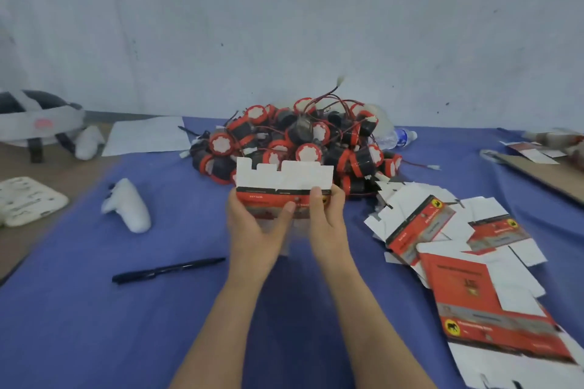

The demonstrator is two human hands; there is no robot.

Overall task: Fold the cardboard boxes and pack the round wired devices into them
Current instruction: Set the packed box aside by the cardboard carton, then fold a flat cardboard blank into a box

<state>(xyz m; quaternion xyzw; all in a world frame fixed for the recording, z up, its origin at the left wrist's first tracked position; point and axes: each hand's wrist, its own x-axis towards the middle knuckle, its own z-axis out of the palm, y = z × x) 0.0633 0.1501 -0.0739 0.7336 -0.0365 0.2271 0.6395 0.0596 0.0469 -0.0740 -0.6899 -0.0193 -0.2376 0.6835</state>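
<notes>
**A:** Where does the box sit against your hands?

**B:** Your left hand (252, 227) grips the left end of the cardboard box (284, 181), thumb pressed on its red front. Your right hand (327, 215) grips the right end the same way. The hands are apart, with the box clamped between them over the desk (94, 325), its white flaps standing upward.

**A:** And the other task things?

**B:** The heap of round wired devices (300, 142) lies on the desk just behind the box you hold. The flat boxes (458, 262) lie spread to the right of your right hand, overlapping one another.

**A:** What can't you make out?

**B:** At the far left a headset (38, 117) is cut off by the edge. Your fingers are hidden behind the box, and the print on its front is blurred. A water bottle (398, 137) is half hidden behind the heap. The nearest flat box runs out of the lower right corner.

**A:** Is anything inside the box?

**B:** You cannot tell: only its red front and the white flaps show.
</notes>
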